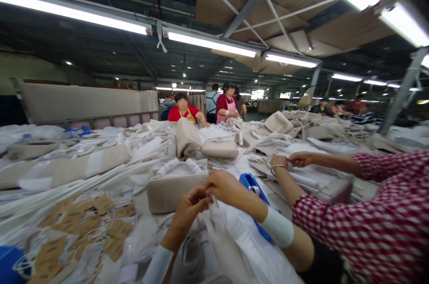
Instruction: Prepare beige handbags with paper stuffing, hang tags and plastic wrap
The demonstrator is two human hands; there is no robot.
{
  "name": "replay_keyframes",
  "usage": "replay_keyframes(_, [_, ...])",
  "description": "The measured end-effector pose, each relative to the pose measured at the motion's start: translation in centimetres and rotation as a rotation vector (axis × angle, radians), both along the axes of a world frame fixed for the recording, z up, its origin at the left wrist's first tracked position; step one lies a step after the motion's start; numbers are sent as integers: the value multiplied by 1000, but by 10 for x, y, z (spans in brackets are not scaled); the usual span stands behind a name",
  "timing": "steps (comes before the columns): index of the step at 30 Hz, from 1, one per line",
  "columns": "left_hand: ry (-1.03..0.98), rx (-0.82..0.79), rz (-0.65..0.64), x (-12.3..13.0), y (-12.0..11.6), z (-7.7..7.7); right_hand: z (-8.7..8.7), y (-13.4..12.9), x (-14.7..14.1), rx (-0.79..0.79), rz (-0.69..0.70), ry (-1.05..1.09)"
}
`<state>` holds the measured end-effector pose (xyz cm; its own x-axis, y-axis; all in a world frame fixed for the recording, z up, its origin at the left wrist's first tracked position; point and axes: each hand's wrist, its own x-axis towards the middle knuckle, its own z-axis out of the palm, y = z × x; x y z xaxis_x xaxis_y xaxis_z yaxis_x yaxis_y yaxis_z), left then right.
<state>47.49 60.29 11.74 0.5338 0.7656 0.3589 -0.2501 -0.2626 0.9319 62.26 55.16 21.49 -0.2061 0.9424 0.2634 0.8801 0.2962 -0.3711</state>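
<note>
My left hand (189, 210) and my right hand (224, 185) meet at the centre, both with fingers pinched together. Between their fingertips is a small pale piece, too small to make out, at the top of a whitish strip. Below them lies a beige bag (223, 239) with white wrapping (246, 235) around it. Just behind my hands stands another beige bag (167, 192) with white-wrapped handles. A blue tape dispenser (250, 181) lies to the right of my right hand, partly behind my forearm.
Brown cardboard tags (103, 203) with white strings are heaped at the lower left, near a blue object (13, 261). At right, a co-worker in a checked sleeve (368, 212) reaches over the table. More bags (219, 148) and people stand beyond.
</note>
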Motion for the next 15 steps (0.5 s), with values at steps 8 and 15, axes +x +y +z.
replay_keyframes(8, [24, 9, 209, -8, 4, 1, -62, 27, -4, -175, 48, 990])
replay_keyframes(15, [51, 317, 420, -10, 6, 3, -100, 27, -24, -193, 243, 1212])
